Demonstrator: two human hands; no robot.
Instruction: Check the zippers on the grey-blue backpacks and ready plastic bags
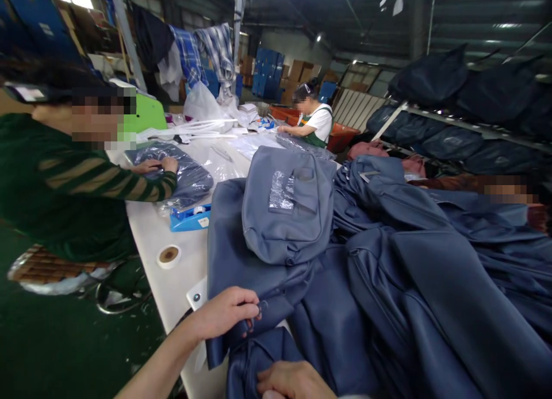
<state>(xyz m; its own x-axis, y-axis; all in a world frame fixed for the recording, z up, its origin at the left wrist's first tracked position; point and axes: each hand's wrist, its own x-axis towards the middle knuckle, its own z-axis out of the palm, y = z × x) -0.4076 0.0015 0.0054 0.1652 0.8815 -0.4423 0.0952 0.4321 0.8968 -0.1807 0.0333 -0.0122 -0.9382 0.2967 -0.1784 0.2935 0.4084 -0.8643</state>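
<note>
My left hand (228,313) is closed at the near edge of the bag pile, its fingers curled around something small and dark that I cannot make out. Below it, at the bottom edge of the view, my right hand (295,380) has its fingers bent onto a navy bag (254,359) and grips its fabric; part of this hand is cut off. Just beyond my hands lies a grey-blue bag (287,238) with a short strap and a small clear plastic packet (281,192) on its front. It rests on another navy bag (226,238).
More navy bags (435,272) heap up on the right. A tape roll (168,256) and a blue tape dispenser (190,218) sit on the white table (149,226). On the left, a co-worker (56,180) handles a plastic-wrapped bag (185,175); another person (317,120) works at the far end.
</note>
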